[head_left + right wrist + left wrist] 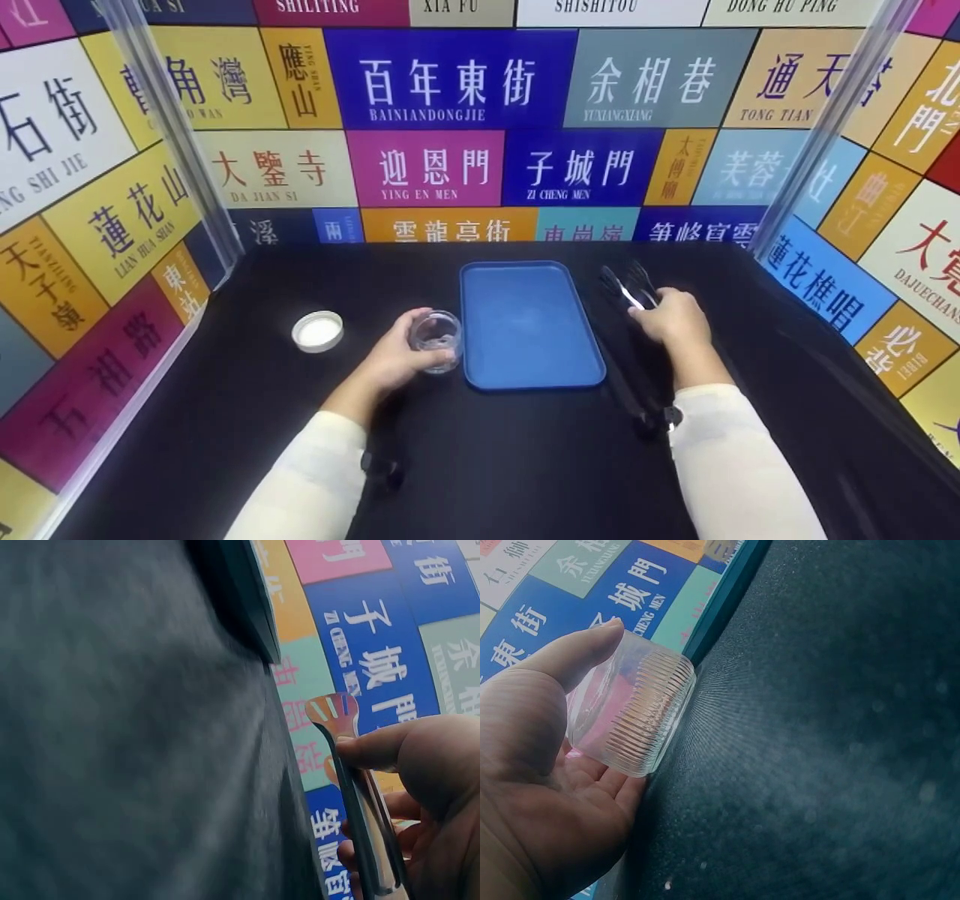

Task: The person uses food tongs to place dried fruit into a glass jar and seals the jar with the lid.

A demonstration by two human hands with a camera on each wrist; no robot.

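Note:
My left hand (394, 354) grips a small clear jar (436, 327) just beside the left edge of the blue tray. In the left wrist view the jar (646, 709) shows ribbed sides, with the thumb on one side and the fingers on the other. To the right of the tray, my right hand (681, 324) holds a pair of metal tongs (627, 295) with their heads pointing away from me. The right wrist view shows the slotted head of the tongs (335, 711), with the thumb pressed along one arm and fingers round the other side.
A blue rectangular tray (525, 322) lies between the hands on a black-covered table (517, 465). Off to the left sits a round white lid (317, 331). Printed panels (427, 169) wall in the back and sides, with clear upright posts at the back corners.

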